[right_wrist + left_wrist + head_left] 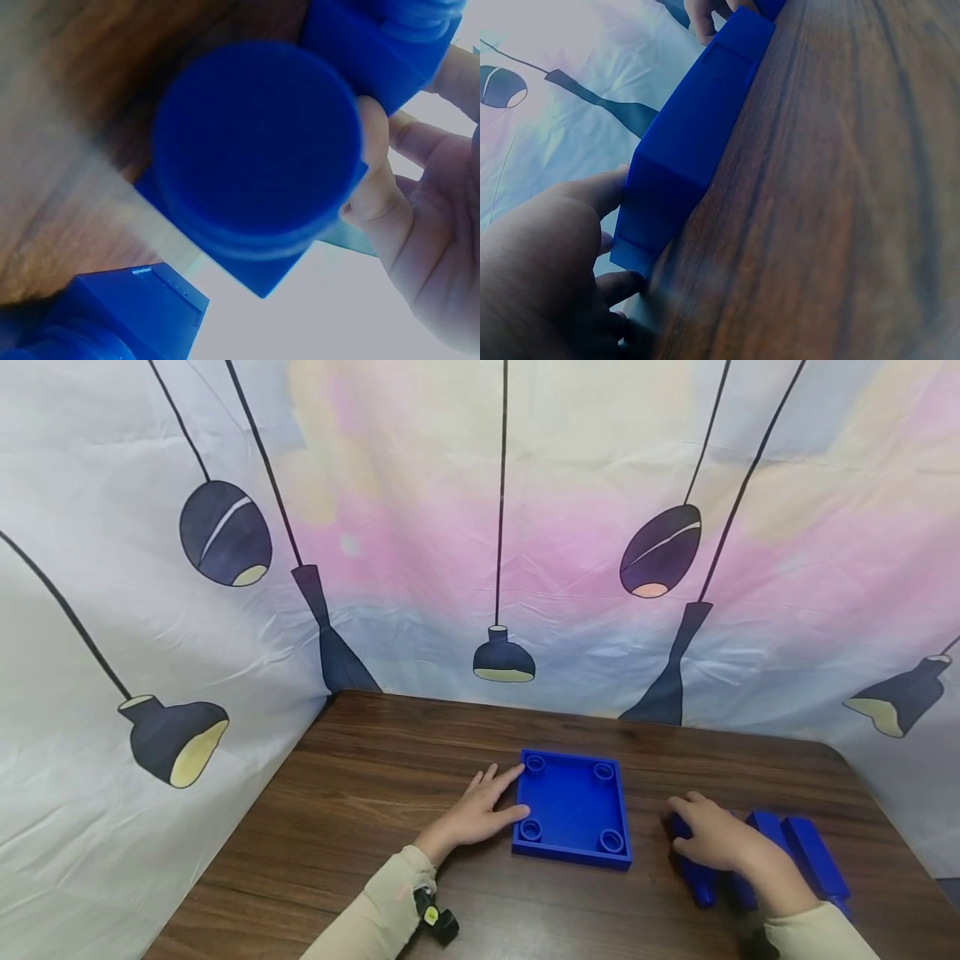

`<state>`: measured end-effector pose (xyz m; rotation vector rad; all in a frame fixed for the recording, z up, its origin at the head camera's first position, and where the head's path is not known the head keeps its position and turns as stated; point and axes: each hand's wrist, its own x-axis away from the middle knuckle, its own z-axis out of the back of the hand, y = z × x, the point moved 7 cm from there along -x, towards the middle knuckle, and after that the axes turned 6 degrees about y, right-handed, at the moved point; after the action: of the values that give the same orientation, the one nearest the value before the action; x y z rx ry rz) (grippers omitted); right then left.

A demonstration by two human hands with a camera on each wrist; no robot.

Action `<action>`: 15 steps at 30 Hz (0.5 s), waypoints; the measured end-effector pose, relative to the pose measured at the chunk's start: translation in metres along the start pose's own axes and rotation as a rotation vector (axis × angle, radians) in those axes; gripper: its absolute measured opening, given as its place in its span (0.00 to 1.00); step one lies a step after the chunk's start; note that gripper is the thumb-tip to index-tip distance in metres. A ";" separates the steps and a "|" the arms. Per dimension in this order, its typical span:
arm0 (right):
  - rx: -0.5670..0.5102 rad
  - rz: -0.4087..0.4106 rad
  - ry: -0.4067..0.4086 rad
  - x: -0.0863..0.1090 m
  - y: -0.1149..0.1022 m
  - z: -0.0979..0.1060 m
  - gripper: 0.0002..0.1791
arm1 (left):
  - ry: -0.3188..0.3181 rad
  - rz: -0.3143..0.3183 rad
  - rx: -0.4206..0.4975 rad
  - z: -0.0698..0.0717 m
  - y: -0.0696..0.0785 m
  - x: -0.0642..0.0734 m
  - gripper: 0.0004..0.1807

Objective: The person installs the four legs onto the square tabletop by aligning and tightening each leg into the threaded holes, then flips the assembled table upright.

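A tray lies on the table, left of blocks.

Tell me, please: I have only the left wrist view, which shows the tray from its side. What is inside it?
Observer: The head view shows four rings, one at each inner corner of the tray.
Operator: Understood. I see the right hand only in part. Is there something to the right of it?
Observer: Yes, two blue blocks lie side by side there on the table.
Operator: Thank you. Which shape has the end of such a block?
Observer: In the right wrist view, one block near that hand shows a round end.
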<state>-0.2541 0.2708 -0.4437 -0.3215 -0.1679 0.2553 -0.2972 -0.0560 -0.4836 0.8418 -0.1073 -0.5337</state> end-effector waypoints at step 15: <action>0.011 0.004 0.007 0.000 -0.002 0.004 0.34 | -0.004 -0.003 -0.003 0.001 0.000 -0.001 0.41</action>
<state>-0.2540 0.2707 -0.4396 -0.3116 -0.1586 0.2590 -0.2981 -0.0560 -0.4830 0.8386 -0.1088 -0.5378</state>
